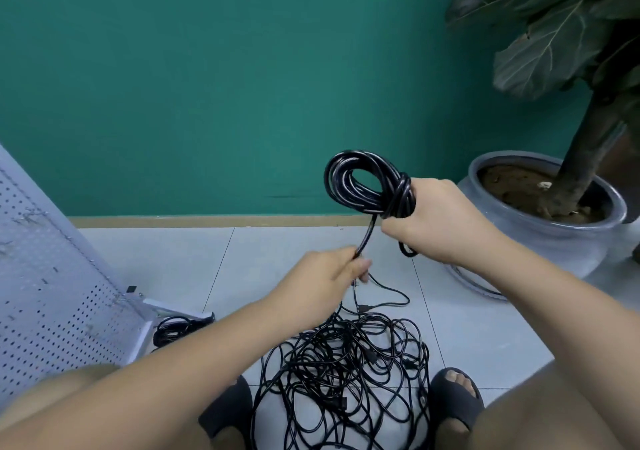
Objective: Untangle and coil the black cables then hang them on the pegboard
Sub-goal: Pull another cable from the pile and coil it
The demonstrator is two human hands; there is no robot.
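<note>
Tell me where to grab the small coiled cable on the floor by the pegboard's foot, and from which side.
Take the small coiled cable by its near arc, reaching down from your side. It lies flat on the floor, strands bunched together there, while its far edge appears to sit against the pegboard's foot.

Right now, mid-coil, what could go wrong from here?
The right hand grips the coiled black cable bundle while the left hand pinches its loose tail; a slip could let the wrap spring open. The tangled black cable heap on the tiled floor lies between the dark slippers, so a foot might snag it.
</note>
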